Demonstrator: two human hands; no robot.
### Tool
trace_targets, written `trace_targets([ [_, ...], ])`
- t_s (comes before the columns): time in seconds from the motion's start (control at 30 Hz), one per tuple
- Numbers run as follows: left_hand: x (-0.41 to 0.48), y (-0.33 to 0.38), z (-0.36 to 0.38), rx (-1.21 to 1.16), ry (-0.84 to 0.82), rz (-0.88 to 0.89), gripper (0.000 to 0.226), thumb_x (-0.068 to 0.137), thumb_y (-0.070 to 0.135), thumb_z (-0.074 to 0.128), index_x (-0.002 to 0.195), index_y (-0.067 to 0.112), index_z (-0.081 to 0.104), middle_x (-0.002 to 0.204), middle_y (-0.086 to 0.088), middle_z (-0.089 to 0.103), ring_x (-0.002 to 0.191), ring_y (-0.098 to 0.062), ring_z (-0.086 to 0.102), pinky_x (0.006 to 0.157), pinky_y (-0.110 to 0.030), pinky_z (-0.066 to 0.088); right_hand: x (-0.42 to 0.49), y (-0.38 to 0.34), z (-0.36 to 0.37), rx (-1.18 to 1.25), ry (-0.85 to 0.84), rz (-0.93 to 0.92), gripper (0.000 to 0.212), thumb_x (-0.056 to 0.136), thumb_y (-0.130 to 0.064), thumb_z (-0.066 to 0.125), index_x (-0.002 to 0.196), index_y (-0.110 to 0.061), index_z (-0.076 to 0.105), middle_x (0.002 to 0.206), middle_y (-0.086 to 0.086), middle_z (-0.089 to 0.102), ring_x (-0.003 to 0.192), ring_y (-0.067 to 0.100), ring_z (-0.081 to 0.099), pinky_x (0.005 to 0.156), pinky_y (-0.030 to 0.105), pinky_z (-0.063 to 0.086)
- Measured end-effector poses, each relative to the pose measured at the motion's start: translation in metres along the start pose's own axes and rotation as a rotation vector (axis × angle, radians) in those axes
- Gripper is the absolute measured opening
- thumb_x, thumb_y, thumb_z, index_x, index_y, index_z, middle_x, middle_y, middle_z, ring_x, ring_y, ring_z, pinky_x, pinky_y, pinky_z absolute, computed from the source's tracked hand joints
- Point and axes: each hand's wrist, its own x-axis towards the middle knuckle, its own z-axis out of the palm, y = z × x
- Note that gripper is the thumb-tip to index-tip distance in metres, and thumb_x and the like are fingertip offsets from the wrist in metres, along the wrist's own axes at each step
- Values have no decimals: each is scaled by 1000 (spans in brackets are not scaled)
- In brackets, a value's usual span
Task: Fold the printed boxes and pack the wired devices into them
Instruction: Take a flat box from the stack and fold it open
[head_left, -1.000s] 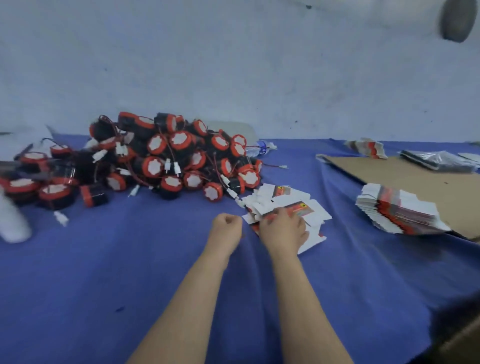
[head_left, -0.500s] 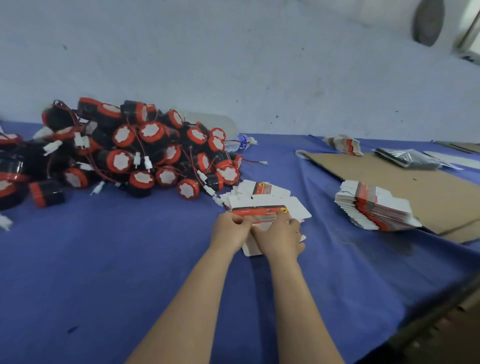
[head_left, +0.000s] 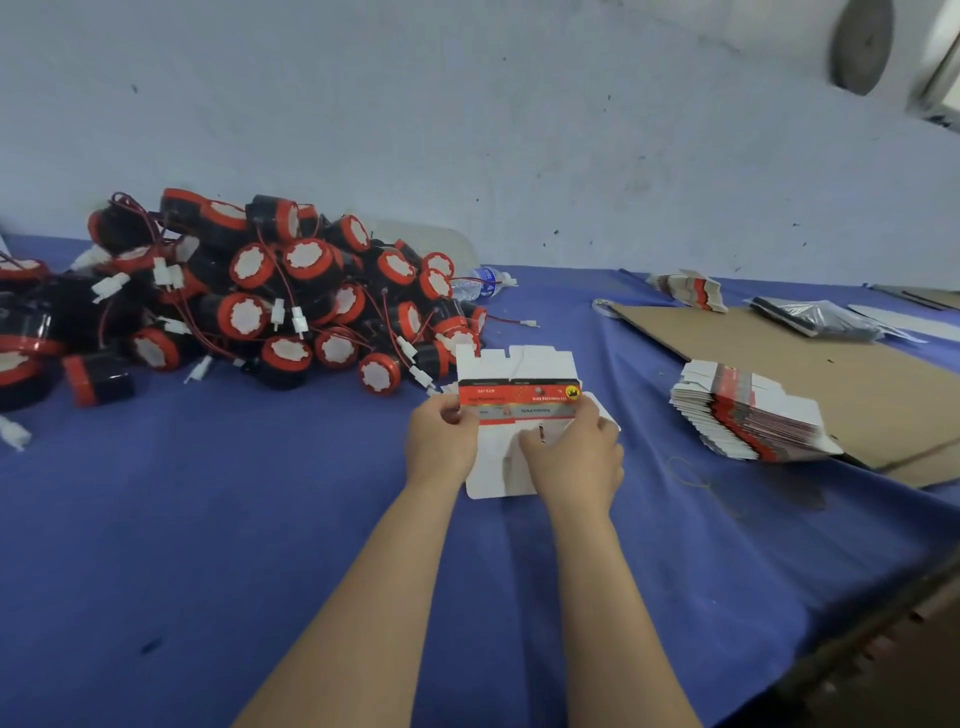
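The left grip (head_left: 441, 431) is closing round the left edge of a flat printed box (head_left: 519, 384), with its fingers curled onto the red band that is running across the card. The right grip (head_left: 576, 447) is pinching the same box at its right edge, just under the yellow mark on the band, and one finger is lying across the white lower panel. Neither grip is standing open; both are holding this one box between them.

The box is being held unfolded and tilted up toward the camera, its notched white flaps pointing to the far edge of the surface (head_left: 208, 519) and its lower flaps hanging down between the two wrists. It is hovering about the middle of the blue-covered surface. A white flap is showing just behind the right grip, but I cannot tell whether it belongs to the held box or to another one lying beneath.

The pile of wired devices (head_left: 260, 301), black with red rims, white faces and red wires ending in white plugs, is lying toward the far left corner, its nearest pieces just beside the box's top left flap. A stack of flat boxes (head_left: 748, 415) is resting near the right edge, overlapping a cardboard sheet (head_left: 779, 343), well apart from both grips.
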Motion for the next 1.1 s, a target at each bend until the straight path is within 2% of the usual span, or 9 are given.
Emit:
trace_targets([
  [0.13, 6, 19, -35, 52, 127, 193, 12, 96, 12, 54, 106, 16, 59, 98, 6, 61, 92, -14, 56, 73, -21, 40, 1, -31, 2, 150, 9, -69, 62, 85, -44, 63, 136, -20, 39, 131, 7, 52, 122, 32, 42, 99, 44, 35],
  [0.2, 7, 27, -58, 62, 209, 273, 15, 95, 18, 56, 110, 18, 55, 100, 9, 60, 93, -10, 54, 75, -19, 38, -2, -52, 11, 264, -55, -182, 55, 89, -46, 58, 136, -23, 41, 125, 2, 60, 116, 19, 49, 96, 38, 40],
  [0.27, 6, 33, -80, 33, 294, 321, 32, 91, 32, 63, 118, 20, 49, 108, 11, 58, 98, -5, 53, 73, -11, 39, -15, -77, 24, 451, -124, -303, 50, 93, -42, 55, 138, -27, 42, 118, -2, 65, 103, 2, 50, 86, 27, 41],
  [0.47, 9, 28, -142, -75, 632, 283, 64, 78, 52, 71, 124, 16, 44, 126, 1, 52, 112, -4, 53, 87, -9, 45, -72, -130, 70, 870, -330, -485, 26, 97, -40, 50, 122, -36, 55, 105, -18, 65, 95, -4, 59, 78, 9, 45],
  [0.6, 7, 4, -161, -102, 708, 335, 38, 77, 45, 75, 97, 42, 43, 99, 17, 57, 83, 23, 53, 65, 4, 38, -96, -122, 101, 900, -431, -445, 22, 97, -42, 49, 119, -42, 53, 103, -29, 62, 94, -19, 55, 73, -1, 41],
  [0.73, 8, -21, -161, -72, 698, 329, 34, 77, 53, 70, 97, 42, 45, 101, 15, 56, 85, 24, 51, 66, 4, 37, -92, -115, 108, 889, -447, -384, 17, 98, -44, 42, 106, -37, 55, 94, -22, 63, 84, -16, 56, 67, 0, 39],
  [0.87, 12, -25, -160, -76, 737, 342, 64, 79, 56, 65, 122, 12, 46, 116, 4, 43, 102, 1, 51, 81, -5, 45, -95, -114, 112, 906, -425, -380, 17, 99, -43, 41, 84, -39, 50, 72, -29, 59, 70, -11, 55, 61, 3, 39],
  [0.97, 8, -25, -158, -31, 694, 418, 82, 85, 60, 52, 143, 9, 27, 140, -6, 38, 128, -17, 43, 102, -22, 43, -101, -115, 113, 915, -449, -396, 12, 99, -43, 41, 90, -45, 50, 83, -27, 61, 79, -15, 56, 64, 0, 38],
  [1.1, 4, -26, -153, 226, 612, 482, 80, 97, 52, 34, 153, 9, -5, 161, -8, 13, 146, -19, 19, 118, -42, 25, -96, -115, 114, 936, -449, -367, 13, 93, -53, 40, 105, -49, 44, 97, -30, 53, 86, -17, 54, 67, -4, 37],
])
